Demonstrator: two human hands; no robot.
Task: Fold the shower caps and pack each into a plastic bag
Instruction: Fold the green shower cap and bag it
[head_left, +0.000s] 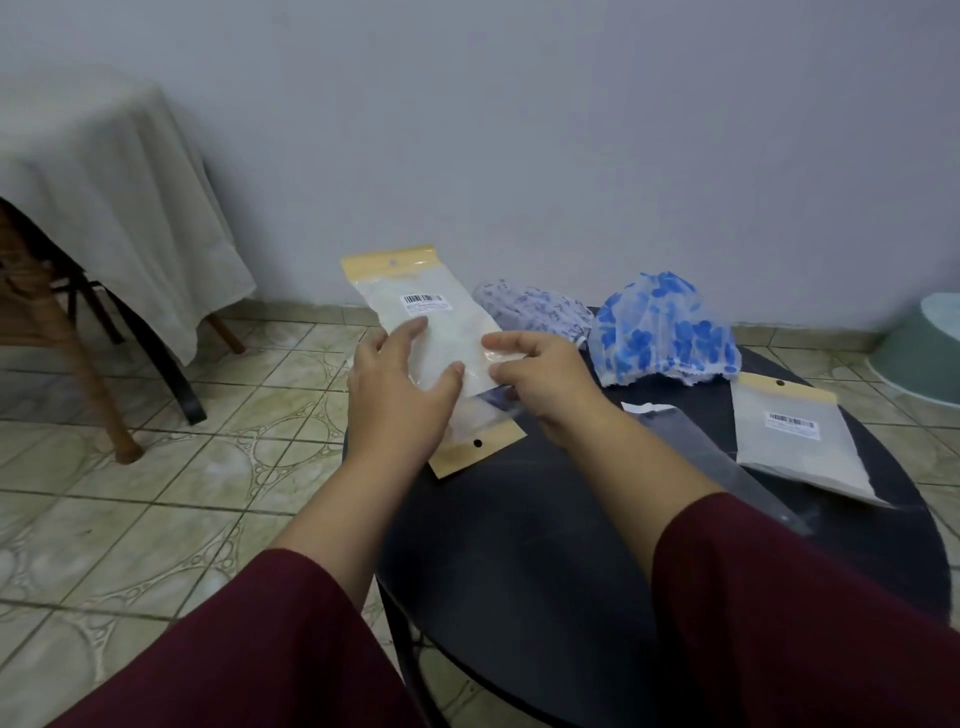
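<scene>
Tiled floor and a pale wall sit behind the black round table (519, 519) where I'm working. My left hand (400, 384) lies against the face of the bag (441, 322) with its fingers fairly straight and the thumb under the lower edge, so it steadies the bag more than it clamps it. My right hand (540, 374) pinches the bag's bottom right corner between thumb and forefinger. Something pale seems to fill the bag, though I can't tell how neatly it's folded.

As I judge it, the step is closing or smoothing this pack. I should keep the pinch light, press the air out toward the open end with my left palm, and hold the bag flat so the cap inside doesn't bunch.

Two loose caps wait at the table's far edge: a blue-flowered cap (665, 332) and a paler cap (535, 309) just beside it. Another pack (800, 447) lies to my right.
</scene>
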